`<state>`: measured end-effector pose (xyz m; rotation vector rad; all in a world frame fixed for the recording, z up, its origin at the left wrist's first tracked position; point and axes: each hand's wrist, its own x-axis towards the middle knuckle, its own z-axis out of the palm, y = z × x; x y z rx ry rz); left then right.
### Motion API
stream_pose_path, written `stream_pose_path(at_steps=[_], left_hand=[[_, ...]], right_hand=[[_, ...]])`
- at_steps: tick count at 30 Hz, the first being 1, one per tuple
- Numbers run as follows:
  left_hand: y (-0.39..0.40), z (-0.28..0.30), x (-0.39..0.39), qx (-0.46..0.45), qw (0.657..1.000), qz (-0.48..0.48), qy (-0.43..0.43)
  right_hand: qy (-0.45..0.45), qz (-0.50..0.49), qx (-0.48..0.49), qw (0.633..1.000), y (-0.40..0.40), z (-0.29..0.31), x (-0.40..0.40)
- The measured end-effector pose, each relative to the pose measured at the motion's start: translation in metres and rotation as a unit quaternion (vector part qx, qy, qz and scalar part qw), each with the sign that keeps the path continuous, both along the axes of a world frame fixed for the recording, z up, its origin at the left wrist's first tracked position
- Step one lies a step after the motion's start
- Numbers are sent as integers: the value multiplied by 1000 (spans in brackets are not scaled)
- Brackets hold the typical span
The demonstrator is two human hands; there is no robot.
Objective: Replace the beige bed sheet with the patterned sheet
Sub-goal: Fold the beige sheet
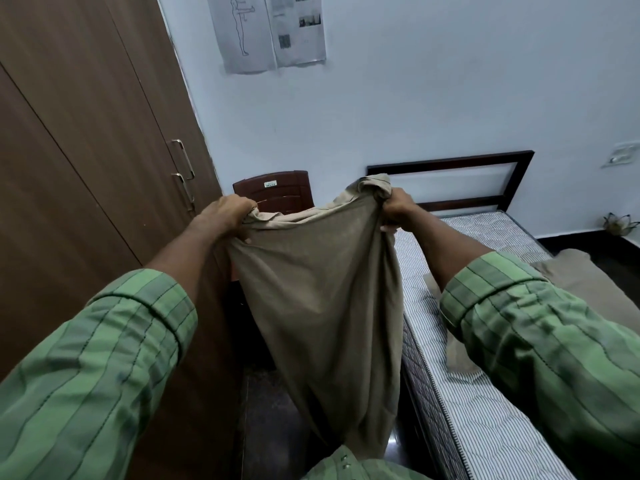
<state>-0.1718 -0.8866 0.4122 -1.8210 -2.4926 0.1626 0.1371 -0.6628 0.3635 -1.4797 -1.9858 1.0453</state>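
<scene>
Beige sheet point(322, 289): soft matt cloth | mattress point(485, 393): striped quilted fabric | wardrobe point(86, 150): matt wood-grain, metal handles point(183, 174) | floor point(263, 410): dark, possibly polished stone | wall papers point(266, 29): creased paper

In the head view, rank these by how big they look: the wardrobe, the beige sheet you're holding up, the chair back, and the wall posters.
1. Wardrobe, largest.
2. Beige sheet, though being near the camera inflates it.
3. Wall posters together.
4. Chair back, smallest, partly hidden behind the sheet.
</scene>
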Motion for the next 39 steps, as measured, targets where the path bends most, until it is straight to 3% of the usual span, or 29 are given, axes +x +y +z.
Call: stream_pose_path(at_steps=[3, 8, 10, 14, 19, 21, 25, 28, 31, 35, 39], left_hand=[[-4, 8, -1, 56, 998, 35, 15], [6, 53, -11, 286, 953, 66, 72], [8, 63, -16, 290, 951, 74, 74], [3, 59, -26, 215, 969, 51, 109], [5, 80, -27, 277, 949, 48, 142], [6, 92, -28, 314, 937, 48, 145], [14, 134, -17, 400, 906, 50, 131], [13, 157, -11, 452, 879, 102, 110], [14, 152, -15, 414, 892, 142, 111], [4, 114, -22, 303, 931, 167, 115], [-5, 90, -18, 242, 949, 171, 107]], right_hand=[[196, 15, -116, 974, -3, 18, -2], [307, -15, 11, 951, 7, 78, -9], [293, -1, 22, 956, 16, 94, -7], [139, 27, 98, 985, 30, 93, 11], [118, 44, 150, 981, 20, 109, 15], [138, 24, 205, 969, 24, 120, 14], [241, -52, 213, 945, 22, 147, 5], [315, -53, 207, 925, 12, 169, -3], [324, -6, 169, 931, 13, 175, -7], [207, 37, 142, 967, 30, 140, -3], [190, 67, 86, 976, -12, 125, 2]])
